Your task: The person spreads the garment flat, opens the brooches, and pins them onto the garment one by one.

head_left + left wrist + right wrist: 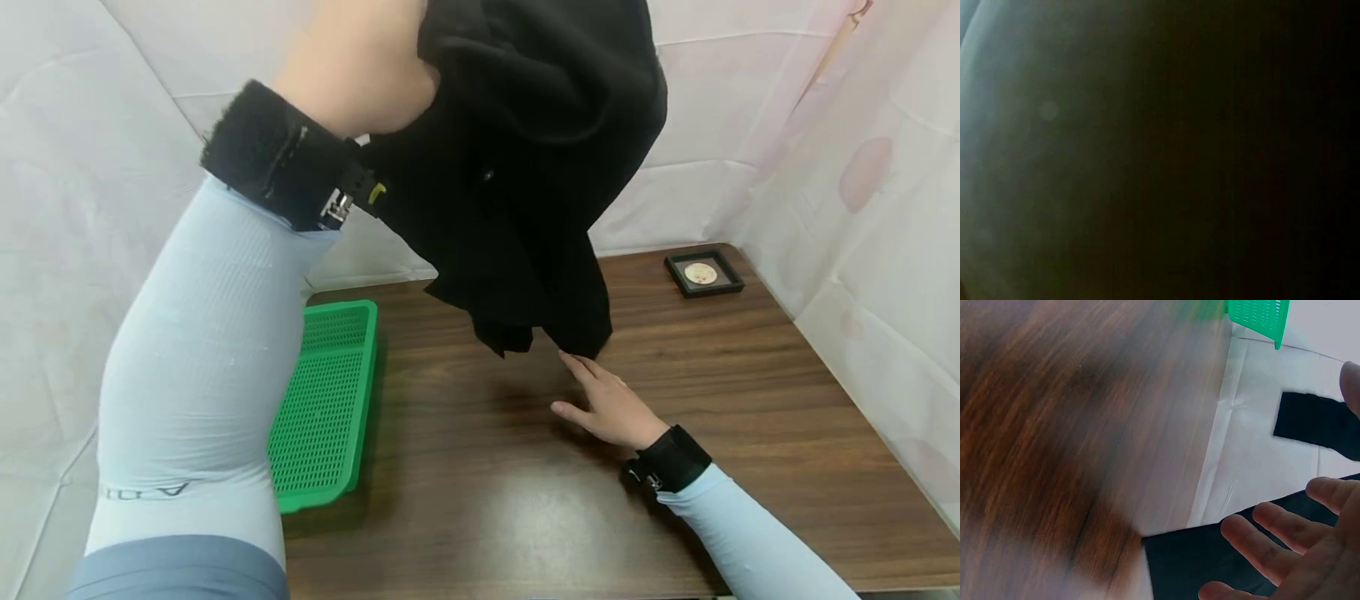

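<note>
A black garment (540, 167) hangs in folds above the table, held up by my left hand (363, 71) at the top of the head view. That hand is blurred, and its fingertips are hidden by the cloth. Near the garment's lower edge, my right hand (611, 408) reaches in with its fingers extended. In the right wrist view, the fingers (1263, 550) of this hand overlap the black cloth (1175, 562), and whether they touch it I cannot tell. A narrow cloth end (1313, 419) hangs beyond them. The left wrist view is almost wholly dark.
On the left of the brown wooden table (465, 467) stands a green plastic basket (365, 392), partly behind my left arm. A small black frame with a round light disc (702, 273) lies in the back right corner. White sheeting (885, 250) surrounds the table's back and sides.
</note>
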`<state>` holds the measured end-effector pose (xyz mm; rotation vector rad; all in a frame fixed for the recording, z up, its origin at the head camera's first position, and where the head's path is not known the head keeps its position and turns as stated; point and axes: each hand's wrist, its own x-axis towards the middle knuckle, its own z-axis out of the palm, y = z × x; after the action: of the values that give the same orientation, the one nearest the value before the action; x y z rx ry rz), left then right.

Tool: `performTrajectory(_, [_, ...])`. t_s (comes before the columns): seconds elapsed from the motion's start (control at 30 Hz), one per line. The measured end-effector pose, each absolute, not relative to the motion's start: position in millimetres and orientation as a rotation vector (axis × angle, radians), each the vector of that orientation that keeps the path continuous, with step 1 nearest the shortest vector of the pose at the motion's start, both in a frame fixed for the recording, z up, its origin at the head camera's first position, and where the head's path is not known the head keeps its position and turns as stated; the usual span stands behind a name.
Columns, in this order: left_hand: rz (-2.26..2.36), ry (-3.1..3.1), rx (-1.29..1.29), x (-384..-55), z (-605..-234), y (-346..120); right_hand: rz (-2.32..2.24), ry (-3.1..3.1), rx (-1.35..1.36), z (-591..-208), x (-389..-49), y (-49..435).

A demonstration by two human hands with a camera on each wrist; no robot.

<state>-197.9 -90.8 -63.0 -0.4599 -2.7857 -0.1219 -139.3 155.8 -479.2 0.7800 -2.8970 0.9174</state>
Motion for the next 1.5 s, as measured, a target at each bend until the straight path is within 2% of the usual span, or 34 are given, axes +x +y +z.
performTrajectory(0.23, [-0.254, -2.508, -0.914, -200, -95, -82, 0.938, -2.919, 0.746, -480, -138, 159])
performTrajectory(0.4, [-0.415, -2.393, -1.075, -206, -133, -79, 0.930, -2.929, 0.744, -479, -136, 160])
performTrajectory(0.63, [-0.578, -2.323, -1.074, -206, -193, -85, 0.954, -2.929, 0.726, -480, -134, 164])
performTrajectory(1.03, [-0.717, -2.427, -0.962, -187, -298, -100, 0.983, -2.907, 0.746, -484, -133, 177])
performTrajectory(1.5, [-0.808, -2.522, -0.905, -161, -371, -101, 1.027, -2.974, 0.641, -485, -131, 203])
